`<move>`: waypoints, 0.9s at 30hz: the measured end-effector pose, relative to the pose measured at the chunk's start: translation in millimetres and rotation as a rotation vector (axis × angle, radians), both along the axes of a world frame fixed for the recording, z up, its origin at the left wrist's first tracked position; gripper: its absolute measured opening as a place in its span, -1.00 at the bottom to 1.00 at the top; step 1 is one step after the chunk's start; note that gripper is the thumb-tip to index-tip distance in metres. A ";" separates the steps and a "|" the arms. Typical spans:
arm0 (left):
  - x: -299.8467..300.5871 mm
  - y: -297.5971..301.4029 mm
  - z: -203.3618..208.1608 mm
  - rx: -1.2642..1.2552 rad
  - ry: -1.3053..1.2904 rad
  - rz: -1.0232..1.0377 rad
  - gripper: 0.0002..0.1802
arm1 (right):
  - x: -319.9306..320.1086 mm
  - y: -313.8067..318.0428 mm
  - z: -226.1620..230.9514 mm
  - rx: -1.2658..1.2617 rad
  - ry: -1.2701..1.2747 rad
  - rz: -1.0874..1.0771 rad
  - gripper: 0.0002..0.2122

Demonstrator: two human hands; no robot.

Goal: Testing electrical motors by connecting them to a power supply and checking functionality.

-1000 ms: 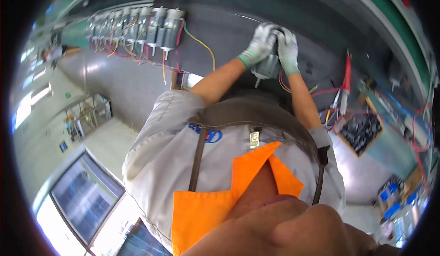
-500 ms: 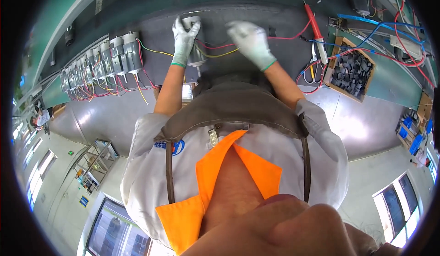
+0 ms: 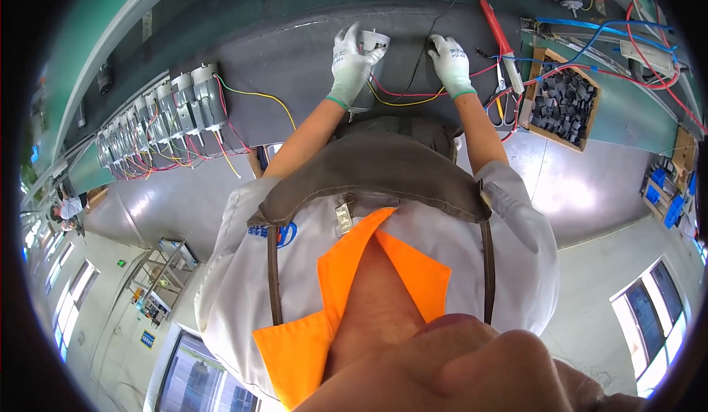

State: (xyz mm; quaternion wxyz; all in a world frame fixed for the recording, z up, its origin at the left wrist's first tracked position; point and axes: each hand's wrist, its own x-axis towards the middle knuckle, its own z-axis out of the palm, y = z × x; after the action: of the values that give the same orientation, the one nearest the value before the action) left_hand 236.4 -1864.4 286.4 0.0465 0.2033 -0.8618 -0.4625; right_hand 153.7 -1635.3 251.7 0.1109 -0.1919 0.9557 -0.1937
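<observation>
My left hand (image 3: 349, 60), in a white glove, is closed around a small silver cylindrical motor (image 3: 373, 41) held just above the dark grey work mat (image 3: 295, 51). My right hand (image 3: 450, 61), also gloved, rests on the mat a short way to the right, its fingers pressing on a thin black wire (image 3: 424, 51). Red and yellow wires (image 3: 402, 96) trail from the motor across the mat between my two wrists. The motor's lower part is hidden behind my left palm.
A row of several silver motors (image 3: 177, 106) with coloured leads lies on the mat at the left. A red-handled soldering iron (image 3: 498, 30), a wooden box of dark small parts (image 3: 562, 104), blue cables (image 3: 590, 25) and blue bins (image 3: 667, 191) are at the right.
A second ago both hands were together on the motor. My right hand has let go and moved right onto the wires, while my left hand keeps the motor. The camera view has swung.
</observation>
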 end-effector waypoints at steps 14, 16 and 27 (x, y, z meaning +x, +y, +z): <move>12.1 -12.4 -17.7 -0.027 0.157 -0.016 -0.46 | -17.5 -7.8 6.0 0.039 -0.101 -0.187 -0.58; 14.4 -17.3 -14.6 0.078 0.086 0.071 -0.47 | -10.4 -5.4 3.1 0.033 -0.052 -0.144 -0.61; 13.7 -18.7 -24.4 0.019 0.222 0.000 -0.57 | 21.0 -59.1 33.6 -1.226 -0.908 -0.267 -0.75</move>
State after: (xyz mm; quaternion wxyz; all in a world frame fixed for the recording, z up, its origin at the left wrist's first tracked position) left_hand 250.1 -1883.1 262.0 0.1400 0.1510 -0.8469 -0.4903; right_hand 174.6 -1694.4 285.4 0.3415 -0.0042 0.5536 -0.7595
